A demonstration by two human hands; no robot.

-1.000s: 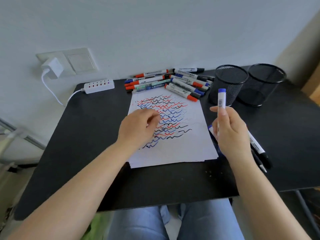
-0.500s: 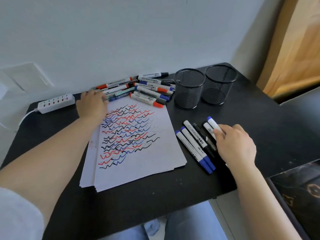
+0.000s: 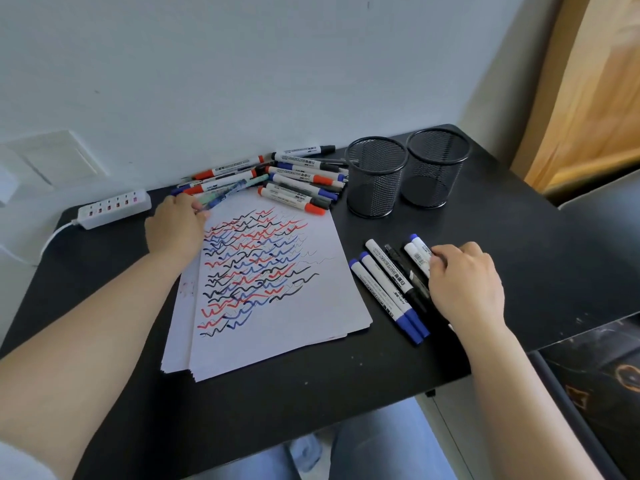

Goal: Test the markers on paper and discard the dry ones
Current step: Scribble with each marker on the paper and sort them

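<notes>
the left hand (image 3: 175, 226) sits at the upper left of the paper (image 3: 277, 299), its fingers curled around a blue-green marker (image 3: 231, 191) from the pile of markers (image 3: 298, 183) by the wall. the right hand (image 3: 465, 282) is at the right of the frame, its fingers curled on a blue-capped marker (image 3: 417, 251) in the row of markers (image 3: 388, 289) on the black desk (image 3: 519, 271). two mesh cups (image 3: 407, 174) stand in the upper middle. a white power strip (image 3: 114, 208) lies at the left.

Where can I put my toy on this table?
Bare black table lies right of the mesh cups, and along the near edge below the paper. The marker pile by the wall is crowded.
</notes>
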